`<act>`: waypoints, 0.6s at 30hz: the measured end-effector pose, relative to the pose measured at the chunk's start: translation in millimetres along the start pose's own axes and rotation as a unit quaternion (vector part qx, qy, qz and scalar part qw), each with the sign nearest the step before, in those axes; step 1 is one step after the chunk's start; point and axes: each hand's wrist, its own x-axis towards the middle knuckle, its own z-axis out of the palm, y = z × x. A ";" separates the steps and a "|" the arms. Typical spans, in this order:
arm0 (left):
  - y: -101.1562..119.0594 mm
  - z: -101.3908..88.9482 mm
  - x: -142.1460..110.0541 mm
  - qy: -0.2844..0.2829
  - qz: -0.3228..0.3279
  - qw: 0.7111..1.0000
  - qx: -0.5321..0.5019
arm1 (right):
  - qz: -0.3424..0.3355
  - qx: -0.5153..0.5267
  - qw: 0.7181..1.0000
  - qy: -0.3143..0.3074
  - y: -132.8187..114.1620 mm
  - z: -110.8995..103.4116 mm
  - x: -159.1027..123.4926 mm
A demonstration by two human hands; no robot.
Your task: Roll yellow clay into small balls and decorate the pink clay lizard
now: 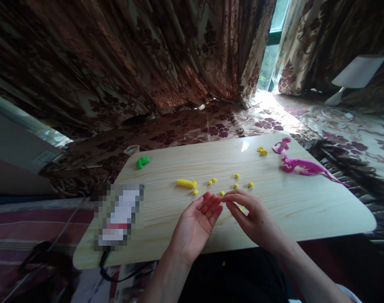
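My left hand is turned palm up above the near part of the table, with its fingers extended and slightly curled; no piece shows on the palm. My right hand reaches in from the right, thumb and fingers drawn together in a pinch at the left fingertips. Whatever is between them is too small or hidden to make out. Just beyond the hands lie several small yellow clay balls, one partly seen behind the right hand. A yellow clay roll rests to the left of them, its right end lumpy.
On the pale wooden table are green clay at far left, a flattened yellow piece, and pink clay pieces at far right. A blurred-out device with a black cable lies left. A white lamp stands beyond.
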 end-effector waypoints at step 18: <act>-26.9 -19.3 -48.5 0.001 0.111 0.985 0.132 | -0.043 -0.122 0.991 -0.031 -3.8 7.5 -53.2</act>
